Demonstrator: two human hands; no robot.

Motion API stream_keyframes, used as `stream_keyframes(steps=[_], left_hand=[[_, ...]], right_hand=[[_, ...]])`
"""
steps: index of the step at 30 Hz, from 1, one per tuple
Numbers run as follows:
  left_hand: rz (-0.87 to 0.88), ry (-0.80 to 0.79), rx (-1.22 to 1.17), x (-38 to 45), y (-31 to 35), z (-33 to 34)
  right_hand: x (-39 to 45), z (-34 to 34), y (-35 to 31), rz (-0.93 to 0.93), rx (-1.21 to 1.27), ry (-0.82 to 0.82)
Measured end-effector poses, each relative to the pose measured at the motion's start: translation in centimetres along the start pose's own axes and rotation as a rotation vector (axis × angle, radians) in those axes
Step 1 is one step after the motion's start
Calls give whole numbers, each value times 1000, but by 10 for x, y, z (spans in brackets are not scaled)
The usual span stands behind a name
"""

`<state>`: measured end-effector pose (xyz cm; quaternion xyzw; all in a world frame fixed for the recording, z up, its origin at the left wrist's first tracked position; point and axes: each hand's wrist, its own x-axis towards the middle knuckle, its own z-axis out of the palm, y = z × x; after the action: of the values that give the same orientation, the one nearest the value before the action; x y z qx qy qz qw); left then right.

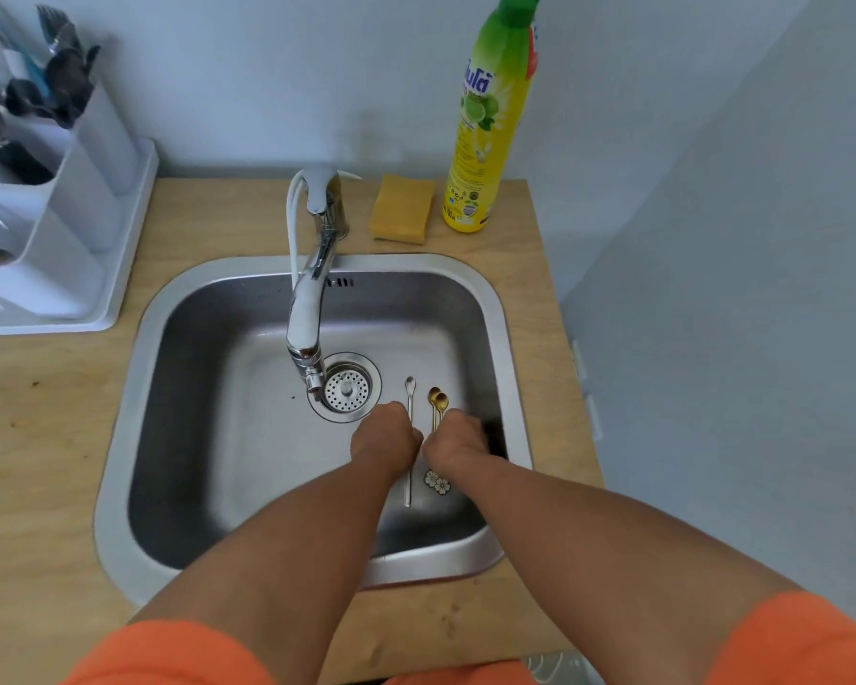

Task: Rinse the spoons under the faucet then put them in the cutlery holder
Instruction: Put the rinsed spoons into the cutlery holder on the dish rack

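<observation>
Both hands were down in the sink (pixel 485 309), at about five o'clock from the drain (pixel 345 388). The left hand (pixel 385 442) lay over the shaft of the silver spoon (pixel 409 388), whose bowl pointed toward twelve o'clock and whose handle end showed below the wrist; the right hand (pixel 458 444) sat over the two gold spoons (pixel 437 400), lying close together just to the right. Each grip looked curled downward, but the knuckles hid the fingertips, so whether either was already pinching a handle could not be told. The faucet (pixel 307 309) hung at ten o'clock from the spoons with no water visibly running. The likeliest trouble was the thin, flat handles on smooth steel: fingers might slide off or pick up only one of the paired gold spoons. A dropped spoon could skid toward the drain. The flower-decorated handle end (pixel 437 482) beneath the right wrist could be overlooked. The cutlery holder (pixel 60 205) stood far off at ten o'clock on the desk (pixel 45 437), already crowded, so a wet spoon might drip or snag going in.
</observation>
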<state>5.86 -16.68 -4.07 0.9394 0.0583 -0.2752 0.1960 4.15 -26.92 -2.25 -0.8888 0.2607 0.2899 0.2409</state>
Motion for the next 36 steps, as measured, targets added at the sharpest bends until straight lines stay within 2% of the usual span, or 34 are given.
stream_keyframes(steps=[10,18,23,29,33,36], left_hand=[[-76,-117,-44,-2,-17,-1],[-96,-91,-71,-7,-38,-1],[-134,120,-248,-16,-78,-32],[-33,462,-428,-33,-124,-113],[60,556,-432,-56,-152,-174],[108,695,-383,-77,-170,-223]], right_hand=[[5,8,-7,10,-48,23],[5,16,-12,-52,-159,13],[-5,24,-14,-150,-295,-41],[-32,43,-34,-326,-323,-60],[-52,55,-60,-499,-311,-55],[-68,61,-80,-636,-277,-16]])
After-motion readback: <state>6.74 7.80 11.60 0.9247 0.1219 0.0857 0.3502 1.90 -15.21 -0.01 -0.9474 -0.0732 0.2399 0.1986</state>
